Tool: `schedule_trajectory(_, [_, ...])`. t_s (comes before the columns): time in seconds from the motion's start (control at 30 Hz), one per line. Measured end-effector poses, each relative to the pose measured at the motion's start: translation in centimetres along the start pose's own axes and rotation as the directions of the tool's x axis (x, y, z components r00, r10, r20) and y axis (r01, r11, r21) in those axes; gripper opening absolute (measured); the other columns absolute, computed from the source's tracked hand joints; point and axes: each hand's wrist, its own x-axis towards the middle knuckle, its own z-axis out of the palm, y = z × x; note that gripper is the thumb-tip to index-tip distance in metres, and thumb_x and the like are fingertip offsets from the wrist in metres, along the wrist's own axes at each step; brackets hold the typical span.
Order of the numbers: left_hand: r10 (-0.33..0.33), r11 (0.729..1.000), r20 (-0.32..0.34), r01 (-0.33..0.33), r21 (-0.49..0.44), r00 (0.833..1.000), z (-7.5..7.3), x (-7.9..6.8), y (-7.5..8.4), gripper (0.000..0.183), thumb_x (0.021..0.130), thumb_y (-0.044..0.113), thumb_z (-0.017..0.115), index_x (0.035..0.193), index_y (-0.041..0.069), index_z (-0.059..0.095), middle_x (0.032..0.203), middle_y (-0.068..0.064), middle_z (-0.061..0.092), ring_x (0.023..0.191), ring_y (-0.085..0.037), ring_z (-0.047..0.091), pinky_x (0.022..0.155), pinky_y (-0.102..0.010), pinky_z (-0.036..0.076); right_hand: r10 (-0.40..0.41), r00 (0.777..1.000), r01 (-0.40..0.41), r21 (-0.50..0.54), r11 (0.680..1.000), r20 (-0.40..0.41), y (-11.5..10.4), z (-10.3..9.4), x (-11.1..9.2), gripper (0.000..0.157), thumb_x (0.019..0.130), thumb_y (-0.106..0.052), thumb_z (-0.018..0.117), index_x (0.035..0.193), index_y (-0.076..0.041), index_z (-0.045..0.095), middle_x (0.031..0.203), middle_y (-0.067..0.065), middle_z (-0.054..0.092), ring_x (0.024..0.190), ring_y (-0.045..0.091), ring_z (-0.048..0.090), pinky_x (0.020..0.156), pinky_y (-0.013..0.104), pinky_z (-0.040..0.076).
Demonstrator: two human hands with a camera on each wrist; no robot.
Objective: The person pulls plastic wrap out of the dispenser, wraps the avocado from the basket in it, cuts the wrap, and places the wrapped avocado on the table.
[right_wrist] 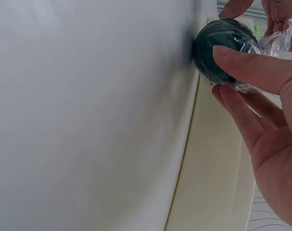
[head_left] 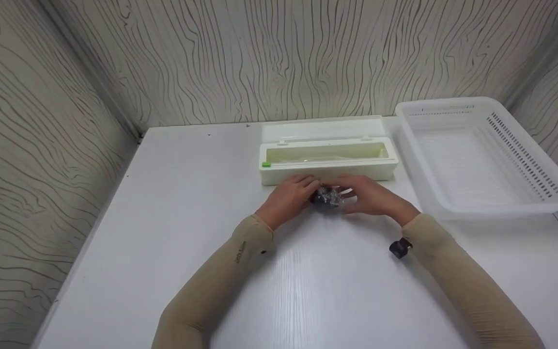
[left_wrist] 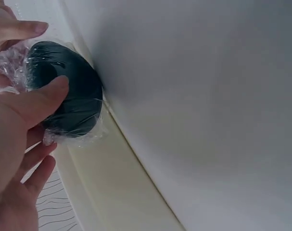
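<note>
A dark green, rounded object (left_wrist: 81,103) is wrapped in clear cling film, its exact kind hidden by the wrap and fingers. In the head view this wrapped object (head_left: 326,198) sits low over the table, between both hands. My left hand (head_left: 288,198) grips it from the left, thumb across its face in the left wrist view and fingers behind. From the other side my right hand (head_left: 377,195) holds it, the thumb (right_wrist: 247,67) pressed on the dark surface. Gathered film (right_wrist: 278,44) bunches between the hands. Just behind stands a white cling film dispenser (head_left: 327,173), lid raised.
A green slider (head_left: 266,164) sits at the left end of the dispenser's front rim. To the right is a white perforated plastic basket (head_left: 453,208). The white table (head_left: 172,194) meets patterned walls (head_left: 259,58) at the back and sides.
</note>
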Motion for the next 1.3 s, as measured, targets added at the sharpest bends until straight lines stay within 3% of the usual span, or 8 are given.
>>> schedule_trajectory(0.13, [-0.009,1.000,0.015,0.009,-0.014,1.000,0.0,-0.1,-0.3,0.046,0.084,0.014,0.074,0.125,0.014,0.055,0.132,0.000,0.057,0.127,-0.017,0.048,0.111,-0.029,0.033,-0.009,1.000,0.008,0.074,0.997,0.022,0.3,-0.2,-0.1,0.076,0.071,0.008,0.079,0.139,-0.006,0.048,0.137,0.008,0.052,0.115,0.030,0.058,0.091,0.040,0.053])
schedule_trajectory(0.27, [-0.004,0.999,0.008,0.004,-0.052,1.000,0.2,-0.2,-0.6,0.045,0.082,0.012,0.075,0.123,0.014,0.054,0.127,0.000,0.059,0.124,-0.017,0.049,0.111,-0.028,0.033,-0.032,0.999,0.032,0.080,0.996,-0.003,0.6,0.0,-0.1,0.069,0.072,0.005,0.079,0.134,-0.001,0.051,0.132,0.012,0.056,0.108,0.033,0.062,0.088,0.044,0.054])
schedule_trajectory(0.47, [-0.007,0.994,-0.034,0.003,-0.109,0.999,0.3,-0.3,-0.6,0.047,0.083,0.007,0.073,0.125,0.015,0.055,0.126,0.000,0.062,0.122,-0.018,0.051,0.108,-0.029,0.038,-0.030,0.998,0.030,0.002,1.000,-0.049,0.4,0.3,0.0,0.062,0.074,-0.005,0.081,0.131,-0.006,0.056,0.123,0.007,0.061,0.099,0.027,0.065,0.083,0.039,0.056])
schedule_trajectory(0.57, [-0.022,0.989,-0.017,0.020,-0.145,1.000,0.2,-0.3,-0.6,0.051,0.081,0.006,0.074,0.128,0.016,0.056,0.133,0.002,0.057,0.125,-0.017,0.048,0.109,-0.029,0.037,-0.024,0.997,0.019,-0.063,0.998,-0.075,0.4,0.4,0.0,0.058,0.075,-0.009,0.082,0.128,-0.009,0.059,0.117,0.004,0.064,0.094,0.024,0.066,0.079,0.036,0.057])
schedule_trajectory(0.8, [-0.098,0.940,0.094,0.123,-0.317,0.991,0.0,-0.3,-0.7,0.061,0.075,0.023,0.083,0.129,0.017,0.057,0.134,0.002,0.052,0.128,-0.016,0.044,0.109,-0.029,0.036,-0.040,0.992,0.024,-0.131,0.991,-0.117,-0.1,0.6,0.2,0.051,0.072,-0.008,0.083,0.119,-0.009,0.063,0.100,0.007,0.067,0.087,0.024,0.066,0.076,0.037,0.056])
schedule_trajectory(0.93, [-0.123,0.912,0.117,0.159,-0.379,0.985,-0.1,-0.3,-0.7,0.069,0.071,0.033,0.085,0.131,0.018,0.056,0.133,0.005,0.053,0.125,-0.014,0.046,0.108,-0.028,0.037,-0.037,0.988,0.014,-0.153,0.988,-0.147,-0.4,0.8,0.3,0.049,0.071,-0.010,0.084,0.116,-0.012,0.063,0.098,0.003,0.067,0.086,0.022,0.065,0.075,0.037,0.056])
schedule_trajectory(1.3, [-0.111,0.923,0.083,0.134,-0.361,0.990,0.4,-0.3,-0.7,0.062,0.077,0.038,0.080,0.131,0.018,0.056,0.132,0.007,0.054,0.123,-0.011,0.046,0.106,-0.027,0.038,0.014,0.984,-0.052,-0.215,0.975,-0.178,-0.9,1.5,1.0,0.050,0.068,-0.019,0.087,0.110,-0.012,0.060,0.108,0.002,0.054,0.096,0.020,0.062,0.076,0.032,0.057])
